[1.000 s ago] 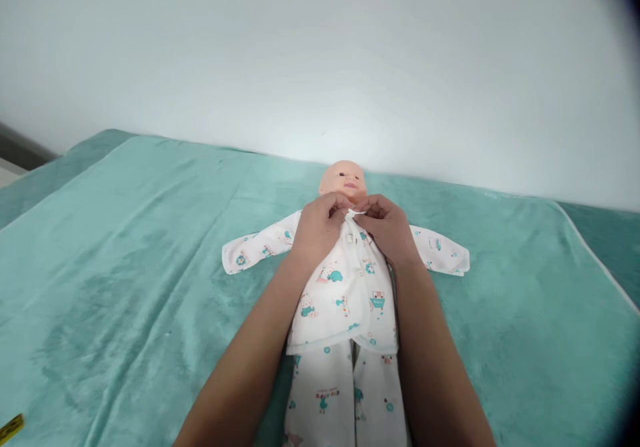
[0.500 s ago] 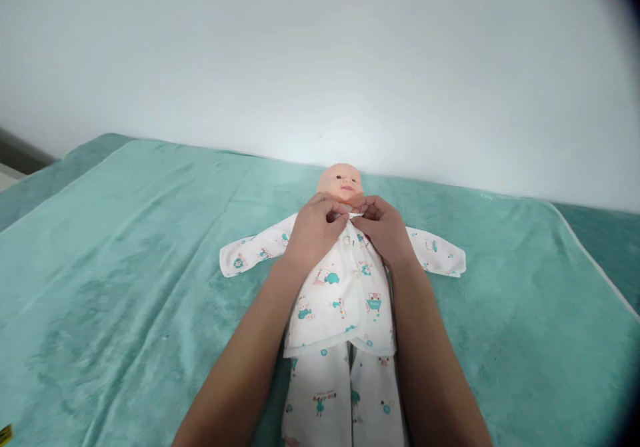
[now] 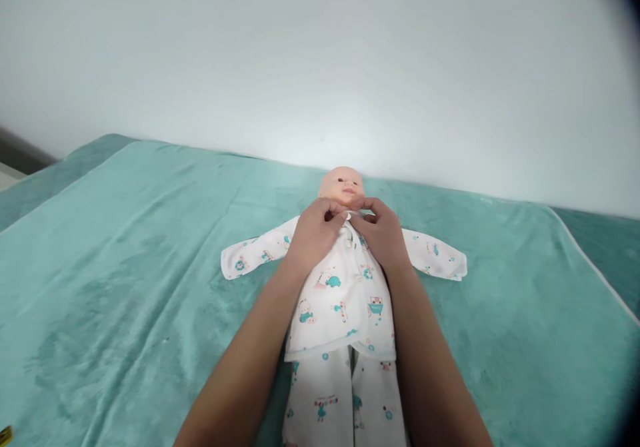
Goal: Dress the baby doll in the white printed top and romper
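A baby doll (image 3: 343, 182) lies on its back with its head toward the wall. It wears a white baby shirt (image 3: 330, 300) printed with small teal and pink figures, and matching trousers (image 3: 320, 400). My left hand (image 3: 316, 228) pinches the shirt's collar edge under the doll's chin. Across from it, my right hand (image 3: 381, 228) pinches the other side of the collar, fingertips almost meeting the left ones. A pale button (image 3: 349, 242) shows just below my hands, and another button (image 3: 358, 278) sits lower on the front. My fingers partly cover the neckline.
A teal plush blanket (image 3: 150, 287) with some creases spreads under the doll. Behind it rises a plain white wall (image 3: 320, 67). A small yellow and black object (image 3: 5, 436) lies at the bottom left corner.
My right hand has drawn slightly left toward my left hand at the collar, and the fingertips are closer together. The doll and its clothes lie as before.
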The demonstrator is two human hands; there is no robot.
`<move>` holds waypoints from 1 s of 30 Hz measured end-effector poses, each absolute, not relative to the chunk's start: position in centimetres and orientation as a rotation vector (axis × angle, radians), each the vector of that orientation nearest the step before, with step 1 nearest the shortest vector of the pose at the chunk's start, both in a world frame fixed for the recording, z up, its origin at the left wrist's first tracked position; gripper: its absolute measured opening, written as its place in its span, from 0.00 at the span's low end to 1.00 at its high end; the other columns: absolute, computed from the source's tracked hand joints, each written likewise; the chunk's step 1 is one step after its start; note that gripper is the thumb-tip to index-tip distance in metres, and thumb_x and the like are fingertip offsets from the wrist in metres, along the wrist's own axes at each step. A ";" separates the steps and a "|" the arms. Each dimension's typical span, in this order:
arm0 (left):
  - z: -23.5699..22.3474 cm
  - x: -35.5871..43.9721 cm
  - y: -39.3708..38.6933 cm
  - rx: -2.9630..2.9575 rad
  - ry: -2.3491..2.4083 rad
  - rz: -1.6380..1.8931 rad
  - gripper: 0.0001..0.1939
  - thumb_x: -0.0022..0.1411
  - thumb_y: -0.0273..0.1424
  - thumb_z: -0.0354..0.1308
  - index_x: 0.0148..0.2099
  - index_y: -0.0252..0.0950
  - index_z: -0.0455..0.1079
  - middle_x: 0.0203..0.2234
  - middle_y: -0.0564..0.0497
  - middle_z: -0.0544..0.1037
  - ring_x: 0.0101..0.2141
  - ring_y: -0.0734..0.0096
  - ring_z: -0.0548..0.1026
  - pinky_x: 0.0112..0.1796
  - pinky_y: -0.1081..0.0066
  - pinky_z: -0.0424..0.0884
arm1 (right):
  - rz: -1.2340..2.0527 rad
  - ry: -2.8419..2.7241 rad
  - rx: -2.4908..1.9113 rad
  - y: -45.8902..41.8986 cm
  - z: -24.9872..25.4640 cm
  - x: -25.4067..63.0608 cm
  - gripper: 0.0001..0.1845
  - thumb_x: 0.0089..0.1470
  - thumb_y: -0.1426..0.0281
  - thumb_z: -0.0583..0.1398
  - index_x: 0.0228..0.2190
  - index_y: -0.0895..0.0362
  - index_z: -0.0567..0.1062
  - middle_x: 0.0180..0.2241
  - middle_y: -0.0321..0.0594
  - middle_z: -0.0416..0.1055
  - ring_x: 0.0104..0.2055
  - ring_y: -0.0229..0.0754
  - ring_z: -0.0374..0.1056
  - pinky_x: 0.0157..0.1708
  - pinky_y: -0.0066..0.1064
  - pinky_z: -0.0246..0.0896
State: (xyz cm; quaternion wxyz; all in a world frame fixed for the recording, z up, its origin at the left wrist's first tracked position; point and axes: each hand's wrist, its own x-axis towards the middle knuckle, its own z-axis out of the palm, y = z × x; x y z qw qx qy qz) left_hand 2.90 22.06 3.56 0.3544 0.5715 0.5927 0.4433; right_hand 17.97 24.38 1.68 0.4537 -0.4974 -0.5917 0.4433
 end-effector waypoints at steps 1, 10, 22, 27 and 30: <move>3.4 2.9 22.2 1.515 1.527 1.158 0.07 0.62 0.31 0.55 0.35 0.37 0.73 0.33 0.51 0.76 0.34 0.71 0.72 0.34 0.71 0.67 | 1.084 -1.452 -1.229 24.4 1.6 17.9 0.14 0.50 0.61 0.62 0.38 0.55 0.75 0.42 0.36 0.74 0.27 0.32 0.59 0.29 0.28 0.57; 3.3 3.0 20.9 1.623 1.462 1.257 0.05 0.60 0.28 0.55 0.36 0.37 0.73 0.33 0.52 0.76 0.33 0.71 0.72 0.37 0.70 0.67 | 0.718 -1.603 -1.394 22.1 3.2 17.1 0.15 0.54 0.57 0.59 0.25 0.54 0.67 0.25 0.33 0.67 0.27 0.37 0.59 0.30 0.30 0.53; 1.7 2.4 15.5 1.996 1.372 1.308 0.05 0.63 0.28 0.58 0.38 0.40 0.75 0.44 0.49 0.74 0.49 0.64 0.70 0.54 0.61 0.64 | 0.515 -2.179 -1.772 14.2 7.1 18.1 0.10 0.58 0.62 0.56 0.30 0.54 0.62 0.30 0.37 0.68 0.30 0.40 0.63 0.28 0.29 0.44; 2.2 2.2 15.6 1.922 1.298 1.301 0.05 0.64 0.28 0.56 0.36 0.39 0.72 0.41 0.49 0.74 0.47 0.65 0.70 0.51 0.62 0.65 | 0.379 -2.166 -1.868 13.8 6.2 16.8 0.09 0.61 0.62 0.54 0.35 0.55 0.65 0.34 0.42 0.70 0.31 0.42 0.66 0.27 0.31 0.41; 2.4 2.1 15.4 1.883 1.306 1.274 0.04 0.65 0.30 0.56 0.37 0.38 0.71 0.39 0.48 0.75 0.44 0.64 0.71 0.47 0.63 0.66 | 0.346 -2.069 -1.864 14.3 4.7 16.5 0.11 0.63 0.61 0.52 0.34 0.55 0.66 0.32 0.41 0.70 0.31 0.41 0.65 0.27 0.31 0.40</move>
